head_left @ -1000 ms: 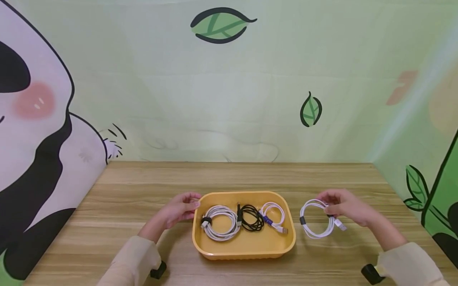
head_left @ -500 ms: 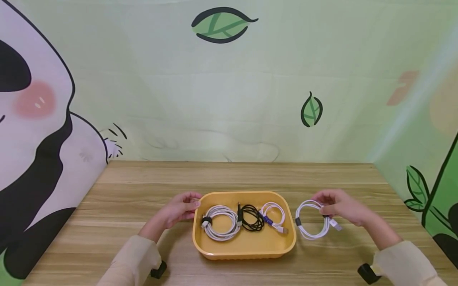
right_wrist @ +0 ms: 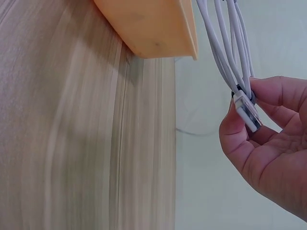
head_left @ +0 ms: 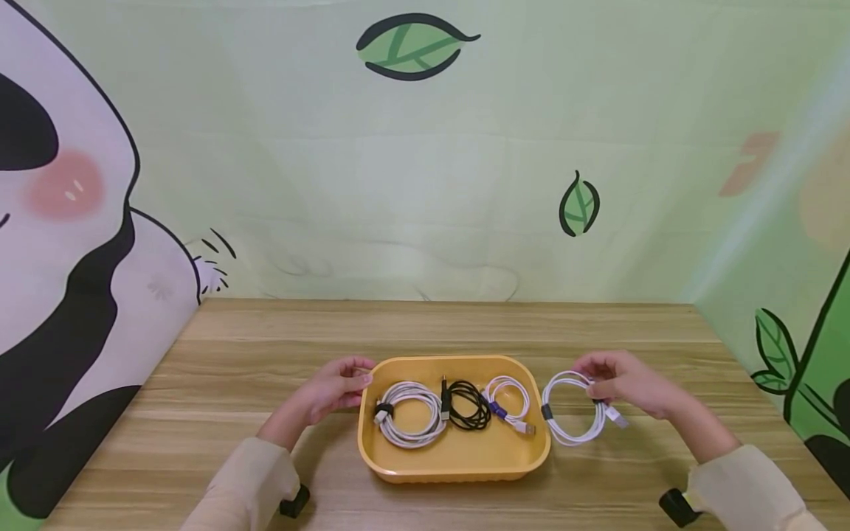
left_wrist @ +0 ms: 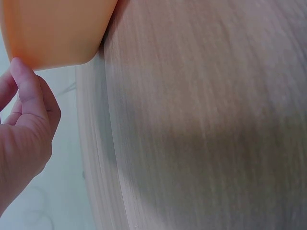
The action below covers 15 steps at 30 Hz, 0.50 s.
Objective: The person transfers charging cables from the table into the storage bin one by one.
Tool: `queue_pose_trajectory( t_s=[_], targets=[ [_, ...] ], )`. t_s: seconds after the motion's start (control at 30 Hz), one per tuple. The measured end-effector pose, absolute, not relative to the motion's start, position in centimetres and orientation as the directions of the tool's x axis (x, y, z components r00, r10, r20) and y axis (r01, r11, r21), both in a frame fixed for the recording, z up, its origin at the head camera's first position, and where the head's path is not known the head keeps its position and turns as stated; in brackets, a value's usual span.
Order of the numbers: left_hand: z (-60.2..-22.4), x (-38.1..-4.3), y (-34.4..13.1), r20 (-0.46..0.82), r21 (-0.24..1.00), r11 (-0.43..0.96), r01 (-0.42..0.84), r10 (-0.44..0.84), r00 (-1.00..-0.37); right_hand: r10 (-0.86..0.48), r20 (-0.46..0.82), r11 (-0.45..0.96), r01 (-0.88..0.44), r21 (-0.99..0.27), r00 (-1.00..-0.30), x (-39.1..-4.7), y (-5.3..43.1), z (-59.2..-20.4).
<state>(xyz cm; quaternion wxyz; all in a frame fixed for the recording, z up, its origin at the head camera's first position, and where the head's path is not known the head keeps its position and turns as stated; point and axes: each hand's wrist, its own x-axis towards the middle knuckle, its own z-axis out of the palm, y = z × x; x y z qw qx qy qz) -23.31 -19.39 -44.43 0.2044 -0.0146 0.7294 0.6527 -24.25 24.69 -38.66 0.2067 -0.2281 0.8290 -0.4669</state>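
In the head view my left hand [head_left: 335, 387] holds the yellow plastic basket [head_left: 458, 472] by its far left rim, a fingertip against the wall in the left wrist view. Inside lie a thick grey-white coiled cable [head_left: 406, 445], a black coiled cable [head_left: 470, 426] and a small white USB cable [head_left: 526, 402] with a purple tie. Just right of the basket, my right hand [head_left: 620, 383] pinches a coiled white USB cable [head_left: 551, 435] at its black tie. The coil's left side is right at the basket's rim, and its USB plug [right_wrist: 248, 112] hangs near my palm.
Everything stands on a wood-grain table [head_left: 265, 332]. A pale green cloth backdrop [head_left: 319, 147] with a panda and leaves rises behind the table's far edge. Black wrist devices show below both sleeves.
My right hand has moved left with the coiled white USB cable, bringing it up to the basket's right rim. My left hand and the basket stay nearly where they were.
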Motion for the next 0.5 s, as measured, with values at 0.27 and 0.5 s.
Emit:
queue_pose_trajectory(
  t_s=[0.27,0.5],
  targets=[
    [-44.3,-23.3,-19.4,-0.314,0.947,0.143,-0.286,0.25,-0.916,-0.562,-0.146,0.478,-0.175,-0.861,-0.814,-24.3,24.1,-38.4],
    [-44.3,-23.2,-19.4,-0.314,0.948,0.145,-0.285,0.25,-0.916,-0.559,-0.143,0.477,-0.176,-0.861,-0.817,-24.1,23.4,-38.1]
  ],
)
